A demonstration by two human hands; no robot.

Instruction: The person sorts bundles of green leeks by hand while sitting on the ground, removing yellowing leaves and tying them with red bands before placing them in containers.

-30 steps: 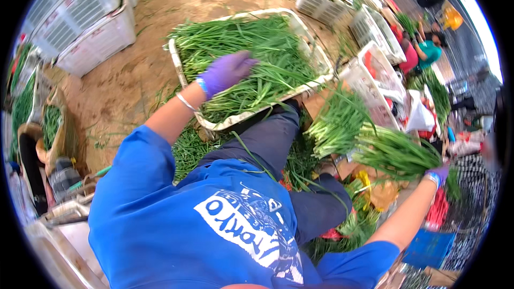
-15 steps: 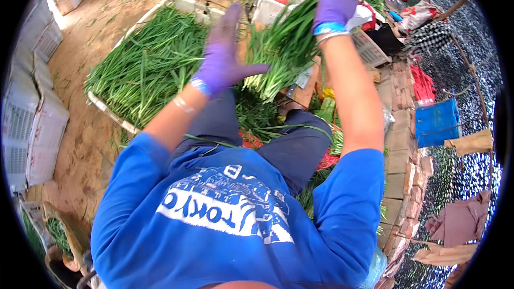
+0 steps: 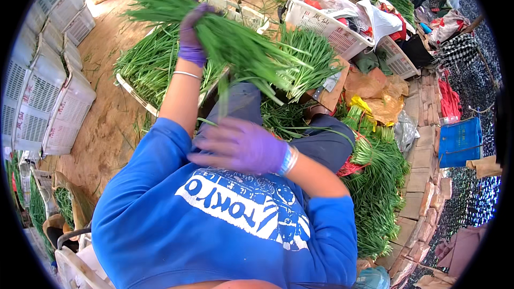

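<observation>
Holding a leafy green bunch [image 3: 235, 44] at eleven o'clock, the left hand [image 3: 193, 29] is clamping its fingers around it; the right hand [image 3: 247, 147] is hovering at the bunch's six o'clock, blurred fingers apart.

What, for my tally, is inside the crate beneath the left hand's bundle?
Green stalks lie inside the crate. The left hand and its bundle hide some; the crate's bottom is covered.

My gloves [image 3: 246, 147] are purple, my shirt [image 3: 150, 225] blue with white print, the leaves [image 3: 235, 43] I hold green with pale ends. Crates [image 3: 40, 99] at left are white; the upper-right cloth [image 3: 455, 50] is black-and-white checked.
</observation>
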